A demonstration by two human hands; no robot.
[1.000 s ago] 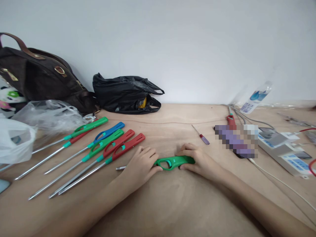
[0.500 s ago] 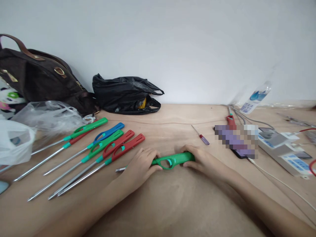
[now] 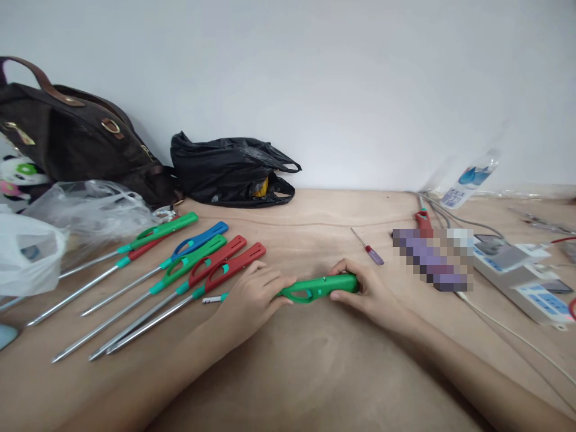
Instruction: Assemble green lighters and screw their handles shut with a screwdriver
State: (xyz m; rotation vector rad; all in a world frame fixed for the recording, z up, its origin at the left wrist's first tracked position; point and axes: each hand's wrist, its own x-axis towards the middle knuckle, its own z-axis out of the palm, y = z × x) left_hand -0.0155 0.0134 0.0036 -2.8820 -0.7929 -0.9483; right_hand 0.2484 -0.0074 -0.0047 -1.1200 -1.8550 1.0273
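Near the middle of the table (image 3: 292, 378), a green lighter (image 3: 338, 282), left hand (image 3: 255, 291) fingers curled round its thin part, right hand (image 3: 366, 294) fingers holding its fat end, more lighters (image 3: 236, 264) lying left.

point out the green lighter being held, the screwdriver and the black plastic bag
Green lighter (image 3: 332, 285): head view, on its handle, behind the trigger opening
Screwdriver (image 3: 369, 249): head view, on the red front of its handle
Black plastic bag (image 3: 225, 171): head view, mid-body
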